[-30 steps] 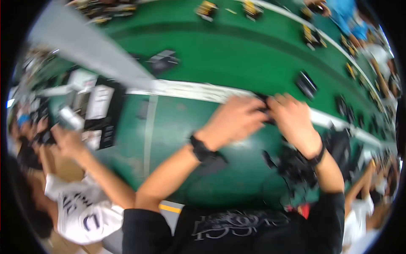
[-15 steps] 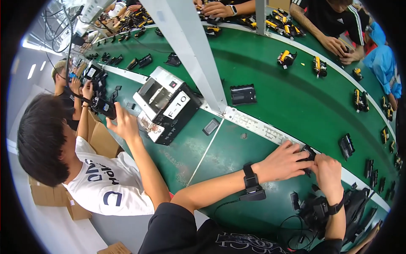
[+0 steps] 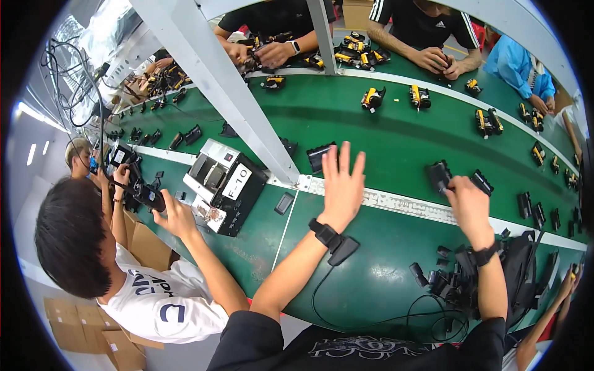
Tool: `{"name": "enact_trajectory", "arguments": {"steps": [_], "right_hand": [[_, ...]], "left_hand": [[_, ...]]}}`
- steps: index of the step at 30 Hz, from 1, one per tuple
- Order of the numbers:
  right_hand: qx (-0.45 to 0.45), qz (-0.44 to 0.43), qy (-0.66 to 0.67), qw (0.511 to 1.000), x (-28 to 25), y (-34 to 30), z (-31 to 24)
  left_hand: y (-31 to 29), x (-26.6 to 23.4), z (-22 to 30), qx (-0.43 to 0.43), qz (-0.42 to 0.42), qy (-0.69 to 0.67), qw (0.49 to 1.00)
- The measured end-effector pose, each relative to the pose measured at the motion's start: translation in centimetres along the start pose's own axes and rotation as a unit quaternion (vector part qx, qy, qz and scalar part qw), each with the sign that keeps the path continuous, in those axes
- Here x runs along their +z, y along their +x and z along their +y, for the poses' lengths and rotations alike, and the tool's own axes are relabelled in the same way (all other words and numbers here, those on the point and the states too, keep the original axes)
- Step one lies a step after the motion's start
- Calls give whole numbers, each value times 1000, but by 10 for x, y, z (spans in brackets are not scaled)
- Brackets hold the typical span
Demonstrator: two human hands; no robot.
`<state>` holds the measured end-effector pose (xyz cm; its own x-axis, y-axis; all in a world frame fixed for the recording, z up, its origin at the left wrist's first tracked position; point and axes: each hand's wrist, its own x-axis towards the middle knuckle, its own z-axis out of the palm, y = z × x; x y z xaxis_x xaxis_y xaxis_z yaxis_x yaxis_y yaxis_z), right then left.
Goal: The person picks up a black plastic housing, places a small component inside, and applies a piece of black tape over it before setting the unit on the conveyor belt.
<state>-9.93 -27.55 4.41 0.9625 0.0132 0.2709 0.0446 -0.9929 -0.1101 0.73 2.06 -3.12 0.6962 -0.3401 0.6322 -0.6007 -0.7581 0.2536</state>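
My left hand (image 3: pixel 342 185) is open, fingers spread, over the inner edge of the green belt. Its fingertips overlap a ribbed black plastic housing (image 3: pixel 317 158) lying on the belt; whether they touch it I cannot tell. Farther right, my right hand (image 3: pixel 469 207) has its fingers closed on the end of another black plastic housing (image 3: pixel 440 176), held over the belt. Just beyond that hand is one more black housing (image 3: pixel 482 183). Both wrists wear black straps, and a block with a cable is on the left one.
A white-and-black bench machine (image 3: pixel 221 185) stands left of a slanted metal post (image 3: pixel 229 93). Small black parts (image 3: pixel 440 281) and cables lie at the near right. Yellow-and-black assemblies (image 3: pixel 372 99) line the belt's far side, where co-workers sit. A person in a white shirt (image 3: pixel 151 290) works at my left.
My hands, earlier together on a black part by the metal rail, have come apart. The left has moved left and opened; the right now holds a housing over the belt. The view has shifted.
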Motion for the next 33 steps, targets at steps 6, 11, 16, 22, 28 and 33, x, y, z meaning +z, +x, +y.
{"name": "enact_trajectory", "arguments": {"steps": [6, 11, 16, 22, 28, 33], "right_hand": [[18, -154, 124, 980, -55, -80, 24], [60, -151, 177, 971, -55, -129, -9], [31, -131, 176, 975, -38, -135, -10], [6, -147, 151, 977, -38, -122, -8], [3, -118, 128, 985, -36, -112, -10], [1, -136, 108, 985, -38, -96, -6]], "left_hand": [[-1, 12, -49, -58, -16, 115, 992], [6, 6, -58, -74, -33, 164, 983], [-1, -5, -46, -48, -44, 135, 989], [-20, -15, 22, 42, -94, -4, 995], [-22, -17, 36, 119, -112, -152, 975], [-26, -13, 21, 131, -100, -140, 976]]}}
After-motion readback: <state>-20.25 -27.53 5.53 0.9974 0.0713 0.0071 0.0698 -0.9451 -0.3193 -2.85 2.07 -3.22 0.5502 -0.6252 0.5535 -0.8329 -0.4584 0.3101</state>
